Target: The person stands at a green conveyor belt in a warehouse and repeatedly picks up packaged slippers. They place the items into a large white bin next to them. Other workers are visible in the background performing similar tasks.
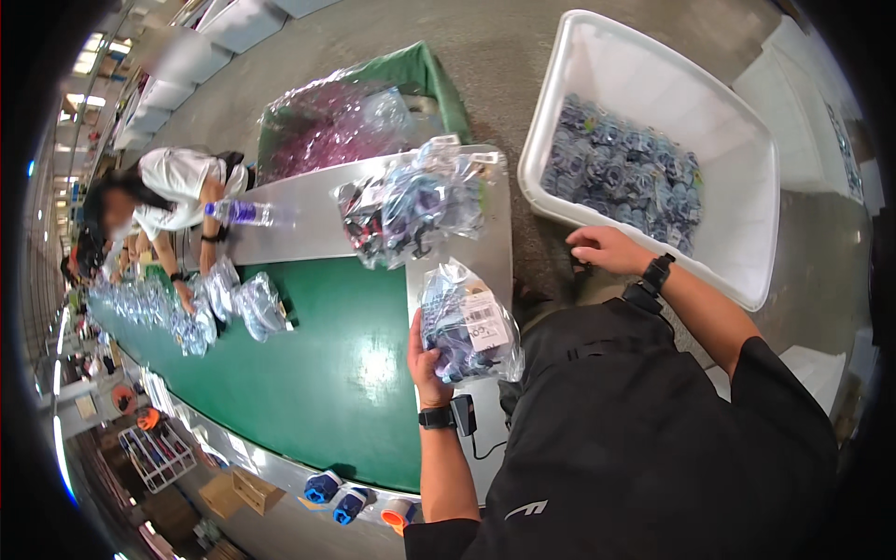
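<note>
My left hand (425,364) is closed on a clear plastic bag (457,327) with bluish-purple goods in it and a white barcode tag on its front. The exact kind of goods is hard to make out through the shiny film. This bag is over the metal end of the table, close to my body. My right hand (607,250) holds nothing; its fingers are loosely bent and apart, beside the near rim of a big white bin (644,47). Many similar bagged goods (621,173) lie inside that bin. Beyond my left hand, a pile of clear bags (415,205) rests on the metal tabletop.
A green conveyor belt (327,364) runs left, where a co-worker (177,196) handles bags (257,303). A bottle (238,213) lies on the metal ledge. Behind it stands a green-lined container (439,89) of plastic-wrapped goods. Several small shoes (322,487) sit along the belt's lower side.
</note>
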A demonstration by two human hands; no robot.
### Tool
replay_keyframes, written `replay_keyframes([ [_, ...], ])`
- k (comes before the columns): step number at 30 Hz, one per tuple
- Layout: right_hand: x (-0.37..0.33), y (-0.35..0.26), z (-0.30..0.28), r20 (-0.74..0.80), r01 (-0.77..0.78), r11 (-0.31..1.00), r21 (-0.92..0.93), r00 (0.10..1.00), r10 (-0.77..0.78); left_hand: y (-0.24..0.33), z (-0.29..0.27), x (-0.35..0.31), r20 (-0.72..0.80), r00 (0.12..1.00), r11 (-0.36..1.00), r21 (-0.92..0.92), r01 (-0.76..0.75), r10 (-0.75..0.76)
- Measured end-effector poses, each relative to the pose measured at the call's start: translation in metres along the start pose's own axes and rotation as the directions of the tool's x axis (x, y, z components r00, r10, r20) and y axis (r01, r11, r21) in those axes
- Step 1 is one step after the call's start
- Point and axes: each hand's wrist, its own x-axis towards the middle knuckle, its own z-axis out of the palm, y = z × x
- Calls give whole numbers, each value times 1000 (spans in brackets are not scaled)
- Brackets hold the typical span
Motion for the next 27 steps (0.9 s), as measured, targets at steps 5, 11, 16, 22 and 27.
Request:
replay_keyframes([
  [5,0,-41,-19,112,-89,952,293,992,58,12,69,24,215,976,943,329,-47,-27],
  [11,7,-29,-55,299,-80,859,505,950,-87,8,185,59,540,803,769,616,-173,-252],
  [16,-18,11,-92,147,-7,934,357,988,-49,-34,248,73,567,767,765,624,-162,-300],
  [22,-51,44,-131,156,-121,902,414,986,61,-73,299,68,469,833,819,572,-32,-295],
  [27,-52,124,-146,-170,44,928,370,985,21,-103,285,80,333,918,691,716,-99,-214],
])
